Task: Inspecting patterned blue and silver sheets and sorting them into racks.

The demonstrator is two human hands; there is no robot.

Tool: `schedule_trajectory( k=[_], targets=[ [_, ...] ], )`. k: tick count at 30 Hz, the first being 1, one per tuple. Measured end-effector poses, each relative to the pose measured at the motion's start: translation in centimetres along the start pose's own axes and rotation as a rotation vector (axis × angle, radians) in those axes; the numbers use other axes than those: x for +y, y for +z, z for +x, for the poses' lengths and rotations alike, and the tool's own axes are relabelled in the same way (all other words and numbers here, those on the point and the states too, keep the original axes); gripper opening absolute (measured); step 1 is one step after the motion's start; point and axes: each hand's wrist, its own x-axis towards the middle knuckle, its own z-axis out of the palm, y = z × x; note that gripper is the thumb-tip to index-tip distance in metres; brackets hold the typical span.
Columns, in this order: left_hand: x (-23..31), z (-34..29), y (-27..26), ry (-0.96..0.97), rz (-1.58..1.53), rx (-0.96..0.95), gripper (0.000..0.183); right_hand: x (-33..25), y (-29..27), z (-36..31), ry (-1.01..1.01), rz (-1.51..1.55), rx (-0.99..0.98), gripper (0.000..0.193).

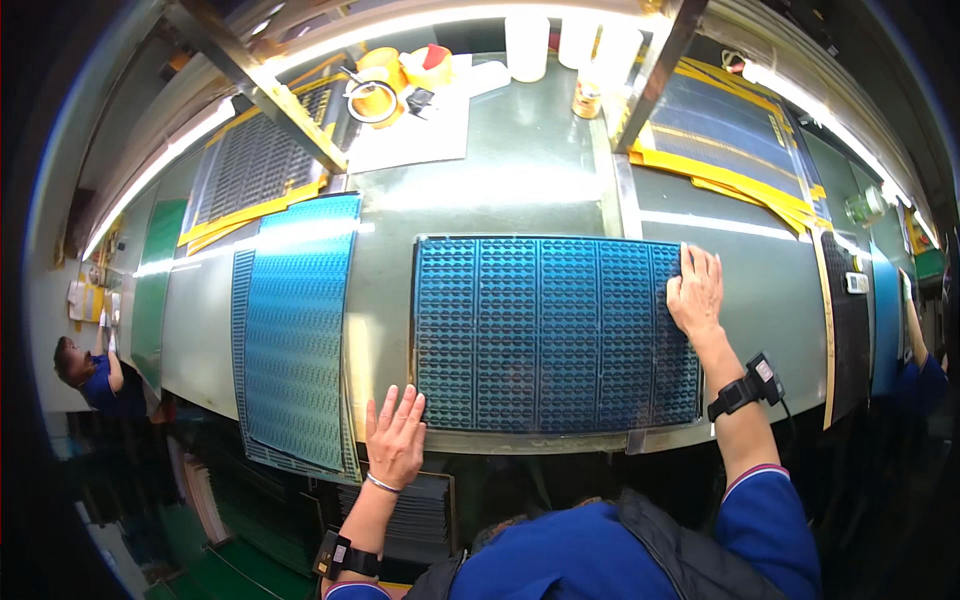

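Note:
A blue rectangular panel [540, 335] with rows of small repeated dark shapes lies flat on the grey-green worktop [480, 160] in front of me. My right hand [697, 292] is at its far right corner, fingers bent and closed over the right edge; the underside of the grip is hidden. At the near left corner rests my left hand [397, 438], palm down with its fingers stretched out and apart, the fingertips at the panel's edge. To the left, a stack of similar blue panels [300, 330] overhangs the worktop's near edge.
Dark patterned sheets with yellow borders lie at the far left [255, 150] and far right [725, 135]. Orange tape rolls [372, 100] and white cylinders [526, 48] stand at the back. Metal posts [660, 75] rise from the worktop. Another person [105, 380] works at far left.

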Motion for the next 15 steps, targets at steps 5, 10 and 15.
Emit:
schedule_trajectory(
  k=[5,10,15],
  targets=[
    [6.5,5.4,1.2,0.159,-0.263,0.058,0.051,-0.8,1.1,-1.0,0.148,0.12,0.074,0.046],
    [0.4,17.4,3.8,-0.086,0.01,0.32,0.052,-0.6,1.6,-1.6,0.154,0.113,0.017,0.047],
    [-0.9,20.2,5.1,-0.024,-0.038,0.387,0.054,0.3,0.3,-1.6,0.155,0.186,0.063,0.049]
  ],
)
